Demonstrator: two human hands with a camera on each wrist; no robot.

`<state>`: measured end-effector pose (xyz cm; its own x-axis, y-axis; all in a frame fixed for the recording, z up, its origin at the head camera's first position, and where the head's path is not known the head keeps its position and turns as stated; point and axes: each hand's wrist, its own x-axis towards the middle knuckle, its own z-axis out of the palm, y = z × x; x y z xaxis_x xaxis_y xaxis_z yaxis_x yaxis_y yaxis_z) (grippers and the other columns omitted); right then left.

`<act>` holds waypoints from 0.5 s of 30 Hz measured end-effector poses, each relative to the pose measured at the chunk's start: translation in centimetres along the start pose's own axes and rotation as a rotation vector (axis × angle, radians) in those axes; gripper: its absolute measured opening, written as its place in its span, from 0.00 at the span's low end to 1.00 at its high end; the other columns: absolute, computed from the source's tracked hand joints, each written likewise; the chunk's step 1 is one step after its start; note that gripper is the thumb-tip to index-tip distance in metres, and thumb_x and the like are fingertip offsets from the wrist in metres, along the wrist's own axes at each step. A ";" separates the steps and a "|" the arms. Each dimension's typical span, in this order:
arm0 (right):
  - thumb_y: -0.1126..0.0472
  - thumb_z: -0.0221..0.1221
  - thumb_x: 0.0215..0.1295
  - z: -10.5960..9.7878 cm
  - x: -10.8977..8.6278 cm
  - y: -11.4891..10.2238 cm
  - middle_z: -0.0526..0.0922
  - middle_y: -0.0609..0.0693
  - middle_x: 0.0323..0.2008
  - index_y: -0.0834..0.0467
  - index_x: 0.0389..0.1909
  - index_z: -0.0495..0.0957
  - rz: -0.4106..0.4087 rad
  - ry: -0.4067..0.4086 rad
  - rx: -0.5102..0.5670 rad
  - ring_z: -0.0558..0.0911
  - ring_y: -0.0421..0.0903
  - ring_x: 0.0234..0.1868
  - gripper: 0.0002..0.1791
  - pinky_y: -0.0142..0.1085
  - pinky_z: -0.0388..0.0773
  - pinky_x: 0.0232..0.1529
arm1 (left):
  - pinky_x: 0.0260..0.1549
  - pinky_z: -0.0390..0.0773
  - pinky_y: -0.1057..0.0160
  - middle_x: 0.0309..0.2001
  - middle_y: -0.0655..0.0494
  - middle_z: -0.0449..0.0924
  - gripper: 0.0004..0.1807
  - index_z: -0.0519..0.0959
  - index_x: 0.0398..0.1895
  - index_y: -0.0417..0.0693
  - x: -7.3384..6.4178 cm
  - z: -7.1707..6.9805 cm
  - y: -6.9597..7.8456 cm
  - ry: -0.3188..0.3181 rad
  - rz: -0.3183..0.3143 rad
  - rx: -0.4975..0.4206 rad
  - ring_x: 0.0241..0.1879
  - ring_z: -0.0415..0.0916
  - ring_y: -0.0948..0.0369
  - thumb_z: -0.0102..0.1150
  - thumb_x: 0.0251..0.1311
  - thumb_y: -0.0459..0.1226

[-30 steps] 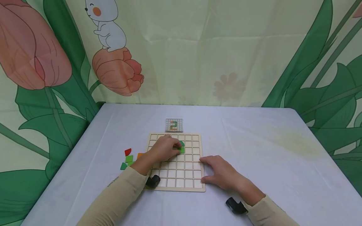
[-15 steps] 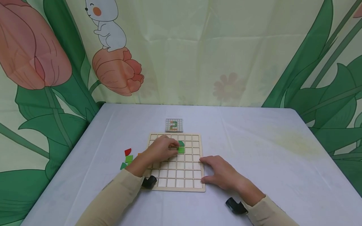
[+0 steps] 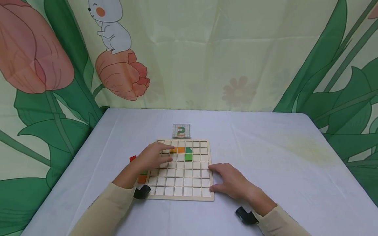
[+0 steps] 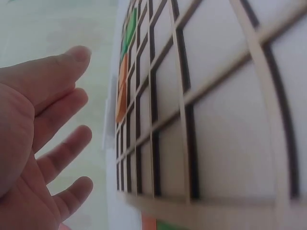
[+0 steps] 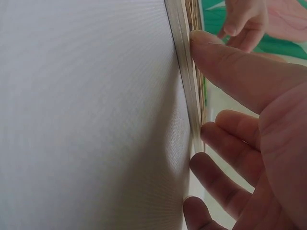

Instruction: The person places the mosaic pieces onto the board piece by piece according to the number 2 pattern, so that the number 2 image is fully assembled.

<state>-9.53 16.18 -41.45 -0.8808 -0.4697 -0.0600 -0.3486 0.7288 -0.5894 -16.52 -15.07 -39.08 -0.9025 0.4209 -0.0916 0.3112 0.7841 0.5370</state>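
A wooden grid board (image 3: pixel 183 197) lies on the table. In its upper rows, two orange squares (image 3: pixel 181 150) sit side by side, left of a dark green rounded piece (image 3: pixel 188 150). Directly below that is a light green square (image 3: pixel 188 157). Over the board's upper left my left hand (image 3: pixel 152 157) hovers with fingers spread; the left wrist view shows nothing between them. My right hand (image 3: pixel 231 180) rests at the board's right side, its thumb and fingertips against the wooden edge in the right wrist view.
A small card (image 3: pixel 181 131) with a coloured grid pattern stands behind the board. Left of the board lie loose pieces, among them a red one (image 3: pixel 133 158) and an orange one (image 3: pixel 142 179), partly hidden by my left arm. A patterned curtain (image 3: pixel 200 65) hangs behind the table.
My left hand has drawn back leftward from the green pieces, and its fingers have spread. The orange squares in the upper row have come into view. My right hand has stayed put.
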 end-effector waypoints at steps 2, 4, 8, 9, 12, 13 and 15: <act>0.56 0.74 0.54 0.1 0.0 0.0 0.76 0.55 0.61 0.63 0.64 0.74 0.000 -0.001 0.001 0.71 0.56 0.64 0.37 0.52 0.67 0.64 | 0.57 0.73 0.45 0.59 0.51 0.79 0.26 0.79 0.64 0.51 -0.6 -0.2 -0.7 0.004 -0.028 -0.005 0.62 0.70 0.47 0.69 0.62 0.42; 0.56 0.74 0.54 0.1 0.0 0.0 0.76 0.55 0.61 0.62 0.64 0.73 0.000 -0.002 -0.001 0.71 0.56 0.64 0.37 0.52 0.67 0.64 | 0.57 0.73 0.44 0.60 0.48 0.78 0.27 0.78 0.65 0.50 -1.1 -0.5 -1.3 0.004 -0.043 -0.003 0.62 0.70 0.46 0.68 0.62 0.42; 0.56 0.73 0.55 0.1 0.0 0.0 0.75 0.55 0.62 0.62 0.65 0.73 0.001 -0.005 -0.001 0.71 0.56 0.64 0.37 0.52 0.67 0.64 | 0.58 0.71 0.42 0.62 0.45 0.76 0.29 0.76 0.66 0.48 -2.4 -0.8 -2.4 0.012 -0.078 0.006 0.64 0.69 0.44 0.69 0.62 0.42; 0.56 0.73 0.55 0.1 0.0 0.0 0.75 0.55 0.62 0.62 0.65 0.73 0.001 -0.006 0.000 0.70 0.56 0.64 0.37 0.52 0.67 0.64 | 0.59 0.71 0.41 0.62 0.45 0.76 0.29 0.76 0.66 0.47 -2.6 -0.9 -2.7 0.017 -0.086 0.013 0.64 0.68 0.43 0.69 0.62 0.42; 0.56 0.73 0.55 0.1 0.0 0.0 0.75 0.55 0.62 0.62 0.65 0.73 -0.003 -0.004 -0.002 0.70 0.57 0.64 0.37 0.53 0.66 0.64 | 0.59 0.70 0.41 0.62 0.44 0.75 0.29 0.77 0.66 0.46 -3.6 -1.3 -3.5 0.039 -0.106 0.014 0.64 0.67 0.42 0.69 0.61 0.41; 0.56 0.73 0.55 0.1 0.0 0.0 0.76 0.55 0.62 0.62 0.65 0.73 -0.004 -0.002 -0.002 0.71 0.57 0.64 0.37 0.53 0.67 0.64 | 0.59 0.70 0.41 0.62 0.43 0.76 0.29 0.77 0.65 0.45 -3.9 -1.4 -3.7 0.048 -0.106 0.013 0.64 0.67 0.42 0.69 0.61 0.40; 0.56 0.73 0.55 0.1 -0.1 0.0 0.76 0.56 0.61 0.62 0.64 0.73 -0.005 0.000 -0.005 0.71 0.57 0.64 0.36 0.53 0.66 0.64 | 0.58 0.70 0.40 0.62 0.43 0.76 0.28 0.77 0.65 0.44 -4.5 -1.7 -4.2 0.063 -0.109 0.010 0.64 0.67 0.41 0.69 0.61 0.39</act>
<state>-9.44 16.16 -41.47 -0.8789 -0.4735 -0.0570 -0.3545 0.7287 -0.5860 -14.29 -20.98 -39.47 -0.9479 0.3035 -0.0962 0.2128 0.8286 0.5179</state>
